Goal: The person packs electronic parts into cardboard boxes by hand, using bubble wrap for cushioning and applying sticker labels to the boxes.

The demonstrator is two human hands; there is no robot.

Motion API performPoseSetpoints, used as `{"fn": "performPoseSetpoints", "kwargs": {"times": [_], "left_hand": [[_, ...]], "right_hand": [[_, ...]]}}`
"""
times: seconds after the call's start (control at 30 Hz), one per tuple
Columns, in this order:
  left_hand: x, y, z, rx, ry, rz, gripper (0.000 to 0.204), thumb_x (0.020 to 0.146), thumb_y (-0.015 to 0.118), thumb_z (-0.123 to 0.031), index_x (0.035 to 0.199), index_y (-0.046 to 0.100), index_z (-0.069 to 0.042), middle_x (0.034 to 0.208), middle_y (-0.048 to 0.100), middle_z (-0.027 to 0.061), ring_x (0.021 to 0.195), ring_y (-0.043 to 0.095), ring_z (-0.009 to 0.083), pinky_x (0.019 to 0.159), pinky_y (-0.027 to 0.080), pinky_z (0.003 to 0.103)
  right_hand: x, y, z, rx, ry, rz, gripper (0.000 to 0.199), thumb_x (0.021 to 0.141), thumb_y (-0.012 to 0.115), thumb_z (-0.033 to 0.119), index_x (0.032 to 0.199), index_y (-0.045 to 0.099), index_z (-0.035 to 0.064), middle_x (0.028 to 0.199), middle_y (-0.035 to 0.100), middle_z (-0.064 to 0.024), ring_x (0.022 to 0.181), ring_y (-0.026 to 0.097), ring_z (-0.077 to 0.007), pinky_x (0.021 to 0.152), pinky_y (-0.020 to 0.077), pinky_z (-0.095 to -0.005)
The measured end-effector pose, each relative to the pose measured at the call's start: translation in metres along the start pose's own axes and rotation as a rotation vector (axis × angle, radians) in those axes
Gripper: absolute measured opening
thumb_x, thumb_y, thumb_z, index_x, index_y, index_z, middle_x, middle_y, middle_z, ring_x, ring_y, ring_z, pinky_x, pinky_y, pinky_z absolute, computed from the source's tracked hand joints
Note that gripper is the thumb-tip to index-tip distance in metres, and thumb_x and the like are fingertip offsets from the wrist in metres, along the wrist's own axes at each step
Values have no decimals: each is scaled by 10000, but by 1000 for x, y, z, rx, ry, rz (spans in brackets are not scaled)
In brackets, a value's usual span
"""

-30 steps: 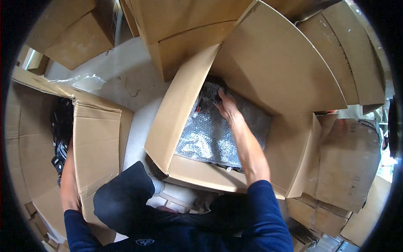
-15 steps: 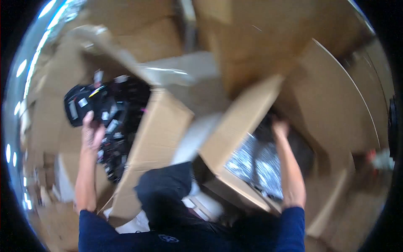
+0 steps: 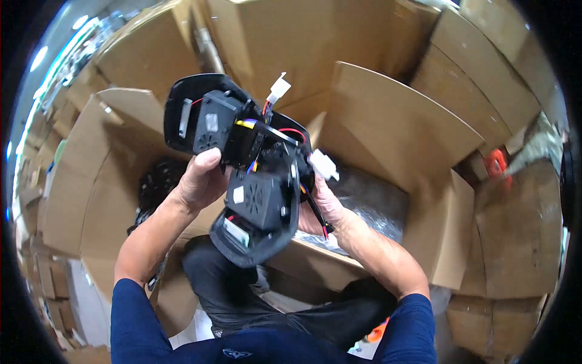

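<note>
Two black plastic housings with boxy inner units, labels and coloured wires are held up close together in front of me; I cannot tell whether they are joined. My left hand [image 3: 203, 182] grips the upper-left housing [image 3: 212, 124], its thumb on the near edge. My right hand [image 3: 329, 205] is closed around the right side of the lower housing [image 3: 254, 197], with most of its fingers hidden behind. A white plug [image 3: 279, 88] sticks up at the top, and another white connector [image 3: 324, 165] hangs beside my right hand.
An open cardboard box [image 3: 115, 139] at left contains several black parts [image 3: 159, 185]. At right, another open carton [image 3: 400, 115] has shiny clear wrap [image 3: 379, 219] inside. Stacked cartons [image 3: 303, 36] stand behind. Something orange [image 3: 496, 162] lies at far right.
My left hand has brought a black housing from the left box to the middle. My right hand has come out of the right carton and now holds the housings too.
</note>
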State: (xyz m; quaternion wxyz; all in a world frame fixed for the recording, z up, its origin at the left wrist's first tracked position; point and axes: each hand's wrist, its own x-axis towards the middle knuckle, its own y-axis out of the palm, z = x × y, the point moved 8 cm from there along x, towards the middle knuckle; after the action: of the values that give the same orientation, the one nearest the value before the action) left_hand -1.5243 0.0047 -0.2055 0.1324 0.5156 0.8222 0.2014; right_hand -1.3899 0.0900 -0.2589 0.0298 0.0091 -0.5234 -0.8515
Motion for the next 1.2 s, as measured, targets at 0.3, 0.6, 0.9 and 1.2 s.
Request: {"fn": "performPoseSetpoints", "kwargs": {"times": [0.3,0.6,0.9,1.2], "left_hand": [[49,75,174,-346,-226,-149,462,990,624,-361,1322,590,-41,1293,658,111,1150,655,224,964,572,392],[1,79,251,-942,-424,-222,576,917,662,-462,1387,575,-140,1373,602,144,1253,580,397,933,571,560],[29,96,265,-943,-433,-237,802,749,847,-451,1425,529,-160,1396,541,197,1294,521,438,896,598,590],[19,57,261,-854,-395,-452,654,845,727,-537,1367,596,-165,1354,619,135,1214,613,347,899,574,591]], "right_hand": [[-99,-91,102,-424,-394,-348,672,850,814,397,1356,547,44,1259,658,-55,1164,607,-165,1030,477,-335],[-187,-297,121,-378,-290,-863,568,932,753,217,1374,514,-49,1281,640,-138,1139,625,-207,982,521,-344],[-175,-545,126,-1093,-234,-1520,395,931,745,246,1250,640,38,1185,677,-132,996,679,-252,838,551,-470],[-139,-376,150,-1376,-392,-1298,511,886,761,253,1262,614,-60,1298,623,-232,1145,639,-357,1013,501,-415]]}}
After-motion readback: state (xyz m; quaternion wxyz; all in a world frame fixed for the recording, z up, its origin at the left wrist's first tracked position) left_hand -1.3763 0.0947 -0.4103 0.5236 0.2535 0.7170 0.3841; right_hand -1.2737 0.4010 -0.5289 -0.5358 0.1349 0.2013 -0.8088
